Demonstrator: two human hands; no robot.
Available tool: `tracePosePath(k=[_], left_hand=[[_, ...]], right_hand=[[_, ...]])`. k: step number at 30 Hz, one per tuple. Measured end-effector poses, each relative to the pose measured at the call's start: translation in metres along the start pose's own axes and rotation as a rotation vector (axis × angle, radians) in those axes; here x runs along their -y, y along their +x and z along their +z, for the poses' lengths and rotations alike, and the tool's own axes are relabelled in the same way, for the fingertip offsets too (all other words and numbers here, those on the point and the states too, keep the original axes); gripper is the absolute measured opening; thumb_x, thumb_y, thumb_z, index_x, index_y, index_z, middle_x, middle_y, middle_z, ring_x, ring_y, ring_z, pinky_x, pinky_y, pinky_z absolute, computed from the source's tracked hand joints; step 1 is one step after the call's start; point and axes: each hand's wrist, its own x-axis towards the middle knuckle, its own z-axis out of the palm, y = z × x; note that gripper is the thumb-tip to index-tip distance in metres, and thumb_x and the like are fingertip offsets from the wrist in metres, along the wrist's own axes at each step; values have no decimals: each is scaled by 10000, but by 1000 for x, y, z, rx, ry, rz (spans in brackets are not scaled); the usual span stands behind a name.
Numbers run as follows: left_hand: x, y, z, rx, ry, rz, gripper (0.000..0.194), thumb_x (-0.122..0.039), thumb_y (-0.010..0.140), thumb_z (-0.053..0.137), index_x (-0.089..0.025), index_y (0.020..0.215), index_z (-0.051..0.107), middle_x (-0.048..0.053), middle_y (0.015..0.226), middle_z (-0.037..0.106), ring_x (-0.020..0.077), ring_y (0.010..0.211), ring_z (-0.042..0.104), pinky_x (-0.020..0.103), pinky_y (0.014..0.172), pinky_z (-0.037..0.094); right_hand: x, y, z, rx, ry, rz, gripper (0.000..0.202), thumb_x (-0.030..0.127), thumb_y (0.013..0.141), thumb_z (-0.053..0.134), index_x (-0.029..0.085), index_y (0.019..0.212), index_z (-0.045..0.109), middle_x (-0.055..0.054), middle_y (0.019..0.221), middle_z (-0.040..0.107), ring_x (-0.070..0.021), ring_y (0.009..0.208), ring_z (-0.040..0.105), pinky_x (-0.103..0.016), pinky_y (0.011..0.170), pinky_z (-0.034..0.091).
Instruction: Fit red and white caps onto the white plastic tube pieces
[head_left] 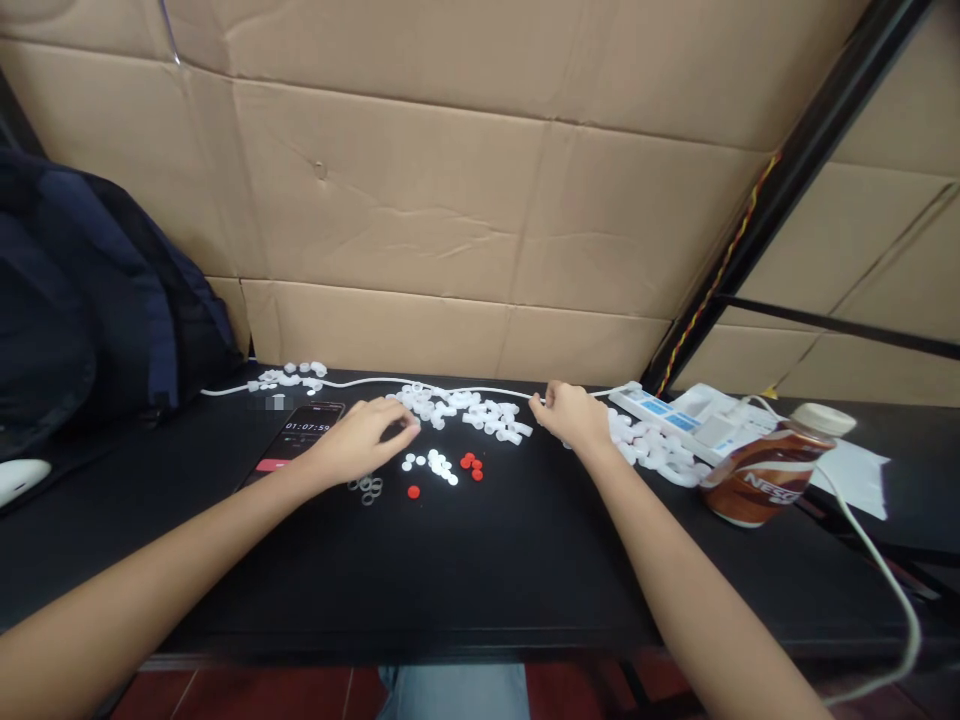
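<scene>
Curving nr. white pcs. [513,437], kept close prob. for quick reach, L hand [352,440] & R hand [576,415] are seen; neither grip's state can be told.

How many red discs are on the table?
5 visible: one lone red disc in front of the white discs, and a red cluster of four to their right; overlap may hide another.

Black table [510,570]: backpack [112,290] at left end, phone [300,435] left of center. White plastic pieces [491,415] near back edge, bottle [772,465] toward right end.
</scene>
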Motion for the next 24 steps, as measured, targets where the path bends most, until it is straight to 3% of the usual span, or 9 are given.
tracePosePath(k=[4,7,13,16,20,24], left_hand=[[-27,-13,-9,245,-272,174,238,-363,956,477,-220,891,657,21,901,652,168,884,593,313,844,447],[-36,-19,-10,354,-317,249,169,-310,941,517,-240,907,666,11,900,659,162,896,595,315,885,440],[-25,-19,-13,274,-218,258,96,-197,869,571,-231,925,640,19,963,625,174,931,579,328,906,431],[-18,-19,-12,312,-198,247,82,-200,839,606,-228,910,636,13,947,620,175,916,583,316,869,446],[-13,-19,-6,364,-253,236,88,-157,847,584,-208,876,650,7,917,623,147,857,600,279,813,469],[-18,-20,-2,312,-378,236,61,-140,829,609,-177,832,657,19,905,639,135,824,613,262,776,493]], right_hand=[[5,-1,-1,2,54,-19,299,440,839,462,195,719,587,-90,751,669,-252,744,645,-308,598,379],[6,-1,0,20,90,-26,300,442,829,465,202,675,559,-74,717,654,-237,710,621,-303,580,353],[7,-2,2,5,135,-46,284,426,808,485,200,648,543,-69,694,648,-209,666,590,-297,544,304],[8,-3,3,5,137,-55,282,426,806,482,200,647,539,-63,696,648,-202,657,582,-293,540,292],[11,-5,1,35,138,-62,286,437,802,478,206,640,525,-42,712,651,-196,668,576,-283,545,287],[13,-7,0,39,138,-68,283,438,800,478,211,635,517,-28,693,646,-192,655,563,-279,547,286]])
